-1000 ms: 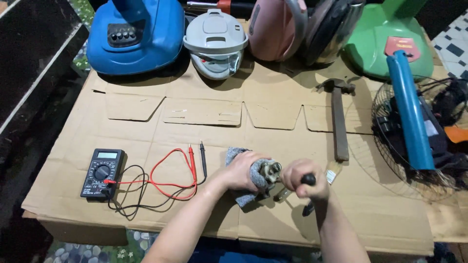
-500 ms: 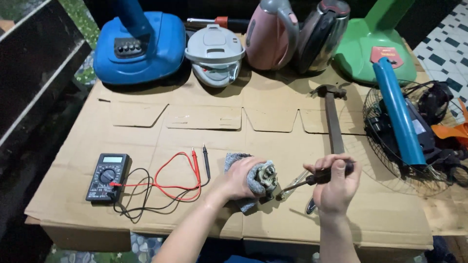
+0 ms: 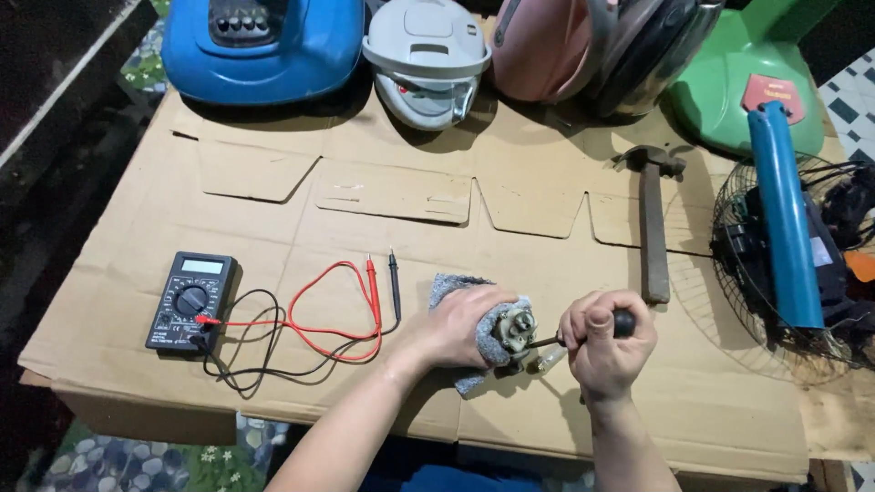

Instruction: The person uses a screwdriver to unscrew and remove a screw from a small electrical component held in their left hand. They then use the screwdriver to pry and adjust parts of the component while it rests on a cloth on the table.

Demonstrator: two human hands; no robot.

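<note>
Right hand (image 3: 604, 344), raised a moment ago, is back low, fist clenched on screwdriver (image 3: 583, 333), tip at motor (image 3: 512, 332). Left hand (image 3: 463, 323) grips motor in cloth (image 3: 453, 290) (tip hidden), on cardboard (image 3: 273, 196).

Colours on the bench, head view.

We note brown cardboard (image 3: 273, 219) under everything. The multimeter (image 3: 190, 302) is black with a pale grey screen; its leads are one red (image 3: 321, 330) and one black (image 3: 239, 383). The cloth (image 3: 453, 290) is grey, the small motor (image 3: 516, 330) on it looks dull metallic with, we think, a coppery tint. The screwdriver handle (image 3: 623, 322) is black. The hammer (image 3: 653, 219) is dark brown and rusty. Behind stand a blue housing (image 3: 264, 46), a white-grey lid (image 3: 427, 56), a pink cooker (image 3: 547, 46) and a green base (image 3: 766, 64). A blue tube (image 3: 784, 219) lies across the black fan grille (image 3: 729, 301).
</note>
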